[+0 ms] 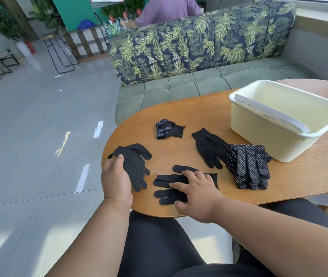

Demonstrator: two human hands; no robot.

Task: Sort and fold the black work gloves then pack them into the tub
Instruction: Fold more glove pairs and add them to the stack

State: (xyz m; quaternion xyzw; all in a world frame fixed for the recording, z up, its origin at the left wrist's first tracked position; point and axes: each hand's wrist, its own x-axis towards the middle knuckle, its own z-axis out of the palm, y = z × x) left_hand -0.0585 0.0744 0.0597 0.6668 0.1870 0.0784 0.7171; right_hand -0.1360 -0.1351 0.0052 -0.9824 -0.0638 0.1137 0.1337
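The left hand (117, 176) pinched the cuff edge of a plain glove (135, 164) at the table's (179, 116) left rim, thumb over the fabric. The right hand (197, 188) lay flat with straight fingers, pressing on a second glove (169, 188) near the front edge, grasping nothing.

These gloves looked like thin knit: light, limp, unlikely to slip on the wood, and in no danger from rough handling. They would likely sag if lifted by one finger, so the cuff or the palm seemed the best hold, with the other hand pinning the cloth flat for a fold.

All were black. A third glove (209, 146) lay spread in the middle, its fingers touching a stack (247, 166) with white grip dots, just beside the tub (259, 124). A folded dotted glove (168, 128) sat apart, farther back. The cream tub, on the table's right, held no gloves that could be seen.
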